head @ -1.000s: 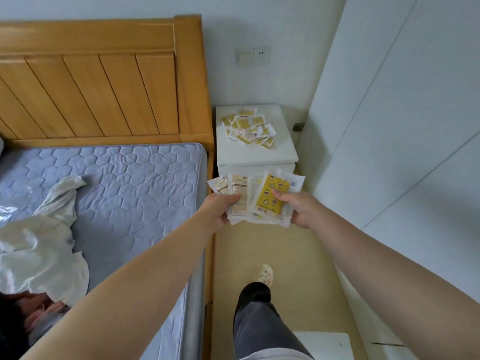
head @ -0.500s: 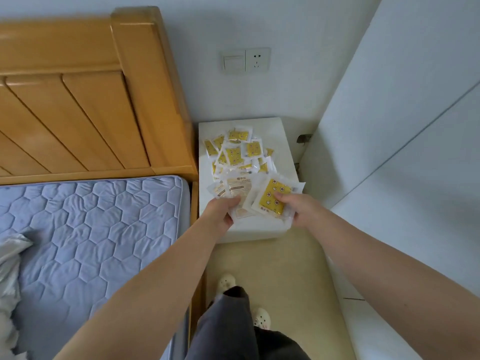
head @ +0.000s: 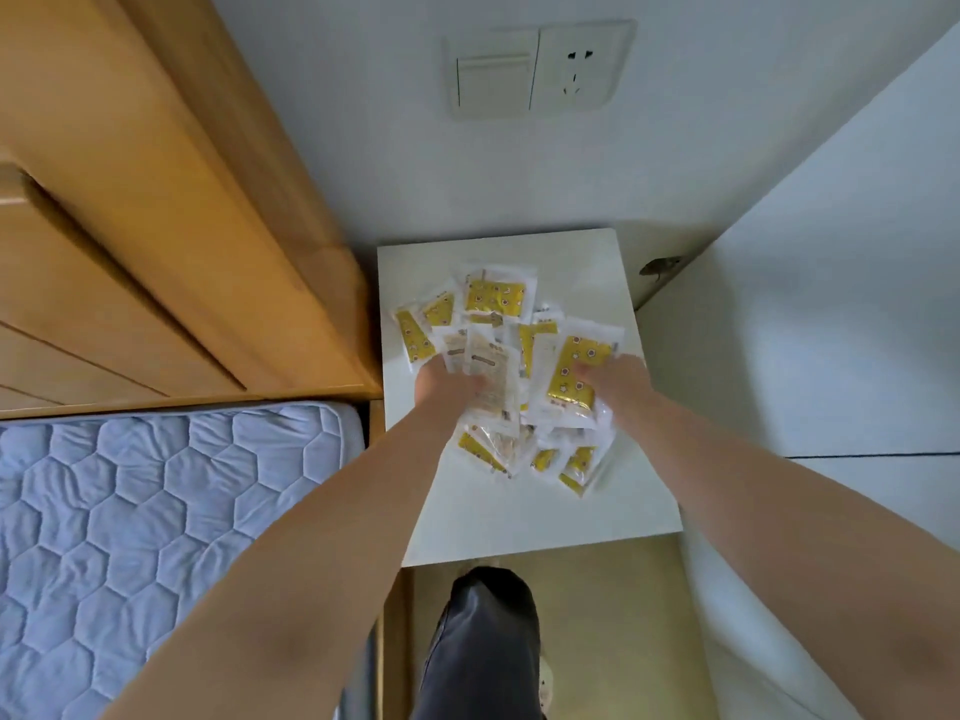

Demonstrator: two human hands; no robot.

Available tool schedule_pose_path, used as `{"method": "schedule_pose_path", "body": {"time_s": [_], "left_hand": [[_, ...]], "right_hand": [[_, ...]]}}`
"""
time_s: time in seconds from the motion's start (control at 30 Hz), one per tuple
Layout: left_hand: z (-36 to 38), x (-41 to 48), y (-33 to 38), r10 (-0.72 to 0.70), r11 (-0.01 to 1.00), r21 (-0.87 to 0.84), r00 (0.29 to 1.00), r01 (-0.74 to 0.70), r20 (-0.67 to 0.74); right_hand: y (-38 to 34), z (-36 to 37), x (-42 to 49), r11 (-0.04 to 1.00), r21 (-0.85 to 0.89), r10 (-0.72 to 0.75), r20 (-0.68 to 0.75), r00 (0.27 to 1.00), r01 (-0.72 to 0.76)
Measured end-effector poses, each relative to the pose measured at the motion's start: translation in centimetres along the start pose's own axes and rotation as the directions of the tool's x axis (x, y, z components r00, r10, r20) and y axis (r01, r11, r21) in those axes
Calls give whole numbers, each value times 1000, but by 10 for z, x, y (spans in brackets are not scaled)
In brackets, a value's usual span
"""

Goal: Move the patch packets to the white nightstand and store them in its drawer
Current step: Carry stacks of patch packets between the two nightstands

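A white nightstand (head: 545, 527) stands in the corner between the bed and a white wall panel. Several yellow-and-white patch packets (head: 493, 296) lie in a loose pile on its top. My left hand (head: 447, 389) grips a fan of pale packets (head: 488, 376) just above that pile. My right hand (head: 615, 384) grips a bunch topped by a yellow packet (head: 574, 374). More packets (head: 571, 462) show beneath my hands, on the top. The drawer front is hidden below the tabletop.
A wooden headboard (head: 156, 226) rises on the left, with a blue quilted mattress (head: 156, 511) below it. A light switch and socket (head: 537, 70) sit on the back wall. My dark trouser leg (head: 483, 641) stands on the beige floor before the nightstand.
I have stepped up close to the nightstand. Both hands carried their packets forward and now hold them low over the pile on its top.
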State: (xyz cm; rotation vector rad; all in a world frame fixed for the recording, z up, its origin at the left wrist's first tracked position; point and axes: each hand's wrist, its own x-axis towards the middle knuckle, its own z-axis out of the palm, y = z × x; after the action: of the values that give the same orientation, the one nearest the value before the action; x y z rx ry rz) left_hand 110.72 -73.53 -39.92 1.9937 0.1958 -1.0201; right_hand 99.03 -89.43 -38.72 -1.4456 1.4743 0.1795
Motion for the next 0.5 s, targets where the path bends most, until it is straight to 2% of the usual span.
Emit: {"method": "schedule_pose_path", "body": {"time_s": [0.07,0.13,0.2,0.23,0.27,0.33,0.5], "left_hand": [[9,20,0,77,992,103,997,-76,-6],[16,33,-4,216,915,356,976,-191,-31],[21,43,-13,332,711,654,943,-259,13],[22,48,-18,343,611,745,938,-268,55],[23,52,-23,331,544,792,938,-278,102],[24,57,-28,288,490,818,942,-302,175],[14,52,-26,282,447,834,936,-323,212]], "right_hand": [[-10,10,21,997,-67,-41,17,999,42],[-14,20,36,978,-175,-107,55,993,115],[-11,31,44,928,-301,-203,86,975,220],[-8,36,46,897,-364,-240,78,968,252],[-5,40,49,859,-435,-275,56,960,271],[1,46,49,782,-567,-282,47,958,258],[1,44,35,782,-560,-261,107,959,275]]}}
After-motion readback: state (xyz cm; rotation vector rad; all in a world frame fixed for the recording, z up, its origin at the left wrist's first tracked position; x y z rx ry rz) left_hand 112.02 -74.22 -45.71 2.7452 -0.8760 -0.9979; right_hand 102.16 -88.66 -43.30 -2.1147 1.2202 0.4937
